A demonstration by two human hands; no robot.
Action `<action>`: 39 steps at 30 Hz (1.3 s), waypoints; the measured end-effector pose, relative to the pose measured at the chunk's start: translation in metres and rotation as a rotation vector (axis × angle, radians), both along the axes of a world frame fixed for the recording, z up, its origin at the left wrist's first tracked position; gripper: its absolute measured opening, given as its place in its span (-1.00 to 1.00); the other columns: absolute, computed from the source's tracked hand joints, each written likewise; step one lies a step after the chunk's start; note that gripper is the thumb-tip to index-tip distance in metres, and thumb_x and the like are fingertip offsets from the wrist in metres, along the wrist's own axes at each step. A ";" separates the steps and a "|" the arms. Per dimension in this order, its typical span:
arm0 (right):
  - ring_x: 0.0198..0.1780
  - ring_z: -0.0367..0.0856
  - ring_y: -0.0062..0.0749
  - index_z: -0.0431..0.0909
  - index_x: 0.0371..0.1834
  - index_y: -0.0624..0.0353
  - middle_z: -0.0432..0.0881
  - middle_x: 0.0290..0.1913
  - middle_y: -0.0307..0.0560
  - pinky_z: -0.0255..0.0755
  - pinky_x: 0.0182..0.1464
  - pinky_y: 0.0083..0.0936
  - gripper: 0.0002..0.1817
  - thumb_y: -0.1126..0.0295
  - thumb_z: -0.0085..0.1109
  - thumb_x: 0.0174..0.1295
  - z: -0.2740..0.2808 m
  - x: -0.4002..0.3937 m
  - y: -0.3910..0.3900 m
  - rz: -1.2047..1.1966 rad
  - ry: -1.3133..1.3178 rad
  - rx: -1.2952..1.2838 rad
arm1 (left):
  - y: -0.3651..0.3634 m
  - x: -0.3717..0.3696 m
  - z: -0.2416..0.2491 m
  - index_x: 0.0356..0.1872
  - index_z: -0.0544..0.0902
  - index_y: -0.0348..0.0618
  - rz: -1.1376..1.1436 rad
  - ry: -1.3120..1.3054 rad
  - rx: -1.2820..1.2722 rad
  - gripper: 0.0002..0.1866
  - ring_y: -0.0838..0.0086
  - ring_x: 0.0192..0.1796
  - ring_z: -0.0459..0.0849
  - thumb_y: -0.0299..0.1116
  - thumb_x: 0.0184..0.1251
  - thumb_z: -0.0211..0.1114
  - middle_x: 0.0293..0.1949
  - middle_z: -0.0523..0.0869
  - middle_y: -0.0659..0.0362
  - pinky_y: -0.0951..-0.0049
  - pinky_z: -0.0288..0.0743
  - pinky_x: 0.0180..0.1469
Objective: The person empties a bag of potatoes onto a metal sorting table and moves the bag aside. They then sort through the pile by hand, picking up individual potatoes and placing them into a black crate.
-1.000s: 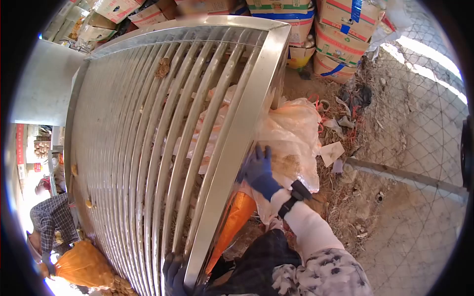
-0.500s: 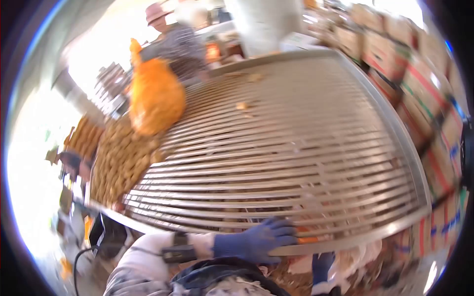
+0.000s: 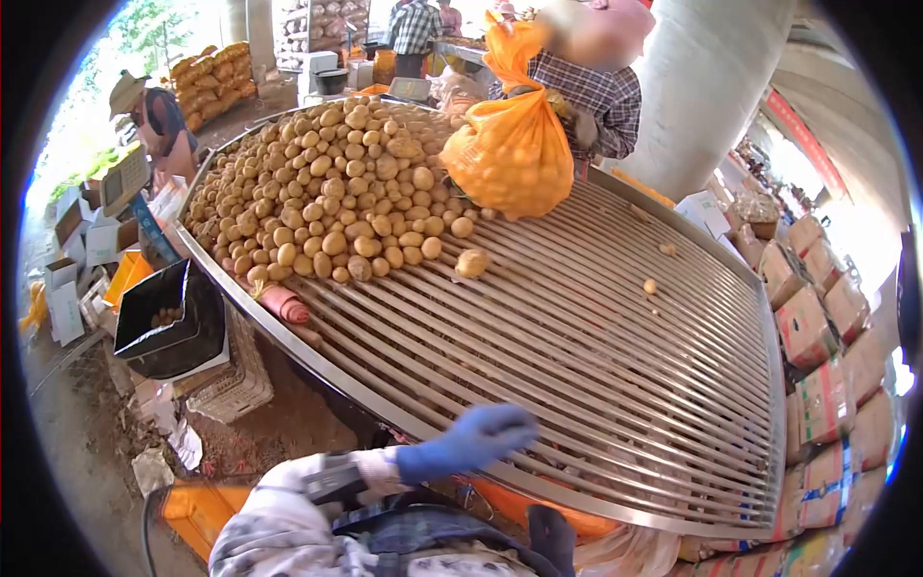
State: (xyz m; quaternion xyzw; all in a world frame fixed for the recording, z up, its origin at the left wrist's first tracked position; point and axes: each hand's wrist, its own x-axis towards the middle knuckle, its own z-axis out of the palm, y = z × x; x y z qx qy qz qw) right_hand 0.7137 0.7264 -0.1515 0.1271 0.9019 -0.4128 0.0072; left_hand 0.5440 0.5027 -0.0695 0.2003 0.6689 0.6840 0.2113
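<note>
Slatted table (image 3: 615, 317) before the wearer | left hand (image 3: 473, 444) over its near rim, blurred, fingers loose, grasping nothing | right hand indistinct, state can't be told | potatoes (image 3: 332, 183) heaped at table's left | orange sack (image 3: 514, 159) at far side, beside a person (image 3: 611, 96) | boxes (image 3: 817, 404) stacked right

Smooth, glossy metal table (image 3: 673, 521), matt, rough-skinned potatoes (image 3: 332, 192), thin plastic mesh sack (image 3: 514, 163), matt cloth glove (image 3: 469, 443), matt cardboard boxes (image 3: 808, 327)

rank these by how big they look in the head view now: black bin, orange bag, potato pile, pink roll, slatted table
1. Slatted table
2. Potato pile
3. Orange bag
4. Black bin
5. Pink roll
</note>
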 end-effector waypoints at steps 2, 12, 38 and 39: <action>-0.21 0.75 -0.06 0.67 -0.06 0.16 0.75 -0.22 0.08 0.59 -0.11 -0.19 -0.74 0.23 0.28 0.33 0.027 -0.027 -0.042 0.069 0.028 0.042 | -0.082 0.000 -0.016 -0.08 0.72 -0.23 0.332 -0.226 0.152 -0.73 0.62 -0.22 0.66 -0.21 0.49 0.32 -0.30 0.72 0.28 0.57 0.57 -0.09; -0.54 0.63 -0.31 0.61 -0.31 0.17 0.61 -0.55 -0.04 0.47 -0.42 -0.37 -0.84 0.35 0.18 0.40 0.048 -0.088 -0.133 0.033 0.244 0.190 | -0.362 0.076 -0.113 -0.39 0.53 -0.17 0.942 -0.619 0.602 -0.71 0.42 -0.56 0.51 -0.22 0.54 0.16 -0.57 0.51 0.18 0.37 0.48 -0.44; 0.06 0.62 -0.11 0.33 0.35 0.27 0.59 0.06 0.15 0.51 0.14 -0.25 -0.27 0.13 0.39 0.21 -0.014 -0.402 -0.166 -0.054 0.176 -0.028 | -0.383 0.061 -0.106 -0.29 0.58 0.01 1.193 -0.906 0.785 -0.82 0.47 -0.36 0.50 -0.15 0.43 0.24 -0.44 0.55 0.28 0.39 0.41 -0.22; 0.06 0.62 -0.11 0.33 0.35 0.27 0.59 0.06 0.15 0.51 0.14 -0.25 -0.27 0.13 0.39 0.21 -0.009 -0.409 -0.170 -0.061 0.173 -0.032 | -0.381 0.053 -0.104 -0.28 0.58 0.01 1.182 -0.909 0.778 -0.82 0.47 -0.36 0.50 -0.15 0.45 0.24 -0.44 0.56 0.27 0.39 0.41 -0.21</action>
